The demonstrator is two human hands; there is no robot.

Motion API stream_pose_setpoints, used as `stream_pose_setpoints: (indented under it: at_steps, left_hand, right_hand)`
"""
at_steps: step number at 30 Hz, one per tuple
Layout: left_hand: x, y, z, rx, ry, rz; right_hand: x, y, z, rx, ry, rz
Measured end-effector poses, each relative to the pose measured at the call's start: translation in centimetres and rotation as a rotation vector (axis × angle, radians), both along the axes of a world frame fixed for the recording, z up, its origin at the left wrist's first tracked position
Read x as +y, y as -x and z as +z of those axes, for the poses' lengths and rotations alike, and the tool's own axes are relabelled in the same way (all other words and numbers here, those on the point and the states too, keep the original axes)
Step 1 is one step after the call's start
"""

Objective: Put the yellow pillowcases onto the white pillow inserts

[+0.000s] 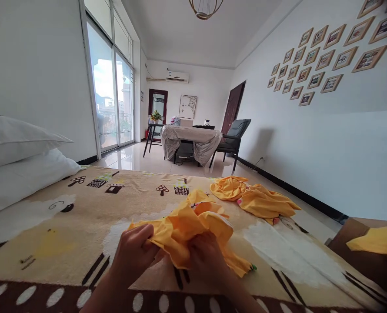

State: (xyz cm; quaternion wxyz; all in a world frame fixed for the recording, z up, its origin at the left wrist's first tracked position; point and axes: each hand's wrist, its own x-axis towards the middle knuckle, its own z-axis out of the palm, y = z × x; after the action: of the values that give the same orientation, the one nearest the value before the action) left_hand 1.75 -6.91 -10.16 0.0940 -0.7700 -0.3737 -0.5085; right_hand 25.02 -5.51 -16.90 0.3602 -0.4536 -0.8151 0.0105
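A crumpled yellow garment point(183, 221) is bunched up just above the bed, with folds standing up and a small green detail at its lower right corner. My left hand point(136, 243) is closed in a fist around its left edge. The fingers of my right hand point(206, 254) are wrapped into the folds at the middle and partly hidden by the fabric. Beyond them, on the patterned blanket point(92, 208), lie a bundled yellow cloth point(228, 188) and another crumpled yellow piece of clothing point(268, 202) with a small pink patch.
White pillows point(20, 156) are stacked at the left. At the right edge stands a brown cardboard box point(340, 243) with a yellow cloth point(376, 240) over its rim. Past the bed are a covered table point(193, 134), a dark chair point(234, 139) and glass sliding doors point(110, 87).
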Motion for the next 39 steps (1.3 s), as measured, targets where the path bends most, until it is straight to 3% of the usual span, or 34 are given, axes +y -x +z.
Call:
stream_pose_setpoints:
  at_steps: [3, 5, 10, 13, 16, 22, 27, 30, 32, 35, 37, 39]
  left_hand:
    - [-0.1, 1.3, 0.8, -0.055, -0.050, 0.146]
    - [-0.1, 1.9, 1.2, -0.049, -0.069, 0.201]
    - [-0.6, 2.3, 1.8, 0.030, -0.163, 0.240]
    - [-0.8, 2.9, 2.1, 0.033, -0.202, 0.307]
    - [-0.6, 4.3, 2.4, -0.011, -0.204, 0.416]
    - [0.0, 6.8, 2.9, -0.036, -0.255, 0.550]
    - [1.0, 7.7, 2.0, 0.109, -0.353, 0.613]
    - [2.8, 9.3, 0.8, 0.214, -0.259, 0.597]
    - [4.0, 10.7, 0.1, 0.181, -0.089, 0.531]
    - [5.0, 12.1, -0.3, -0.145, 0.244, 0.443]
    - [4.7, 12.3, 0.4, -0.459, 0.412, 0.461]
    - [3.9, 12.0, 1.6, -0.726, 0.478, 0.479]
  right_hand:
    - [-1.8, 0.8, 0.8, -0.116, 0.102, 0.134]
    - [-2.4, 1.5, 0.3, -0.249, 0.128, 0.153]
    - [0.1, 1.6, -4.1, -0.340, -0.002, -0.071]
    - [2.0, 0.0, -4.6, -0.325, -0.106, -0.217]
    - [2.5, -2.1, -1.9, -0.233, -0.202, -0.303]
    - [-0.2, -6.2, 6.3, -0.145, -0.413, -0.490]
    - [-3.7, -7.6, 9.3, -0.132, -0.671, -0.550]
    - [-5.1, -7.7, 9.9, 0.106, -0.807, -0.685]
    - [-5.0, -8.2, 9.9, 0.275, -0.808, -0.773]
    - [-2.7, -9.6, 8.9, 0.218, -0.712, -0.696]
    - [-0.3, -10.5, 7.4, 0.093, -0.574, -0.601]
    - [1.9, -11.0, 5.6, 0.026, -0.362, -0.548]
